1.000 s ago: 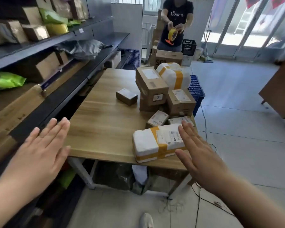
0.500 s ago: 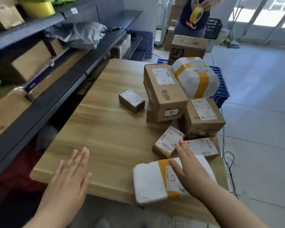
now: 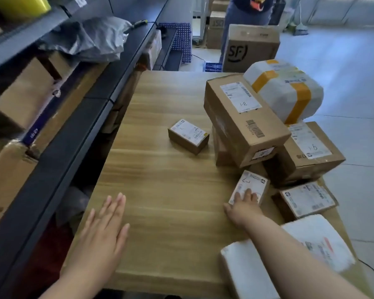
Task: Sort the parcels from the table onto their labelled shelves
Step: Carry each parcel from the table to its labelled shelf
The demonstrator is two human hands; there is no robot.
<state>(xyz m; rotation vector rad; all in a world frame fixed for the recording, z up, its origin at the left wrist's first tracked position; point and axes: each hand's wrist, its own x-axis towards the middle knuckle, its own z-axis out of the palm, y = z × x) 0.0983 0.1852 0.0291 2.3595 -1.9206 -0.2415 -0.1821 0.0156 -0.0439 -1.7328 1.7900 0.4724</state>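
Several parcels lie on the wooden table (image 3: 164, 190). My right hand (image 3: 242, 206) rests on the near end of a small labelled box (image 3: 252, 184), fingers on its top and thumb at its left side. My forearm crosses over a white wrapped parcel (image 3: 311, 242) at the table's near right corner. My left hand (image 3: 102, 231) hovers flat and open over the near left of the table, holding nothing. A small brown box (image 3: 188, 135) sits alone mid-table. A long box marked 1-8 (image 3: 244, 117) lies stacked on another box.
Dark shelves (image 3: 58, 152) run along the left, holding cardboard boxes and a grey plastic bag (image 3: 91, 39). A white parcel with yellow tape (image 3: 285, 89), a box marked 1-9 (image 3: 309, 152) and a flat labelled box (image 3: 307, 199) crowd the right. A person (image 3: 246, 9) stands behind an SF carton (image 3: 251, 48).
My right hand left the white wrapped parcel and reached forward onto the small labelled box. The view moved closer over the table; my left hand came forward over the tabletop.
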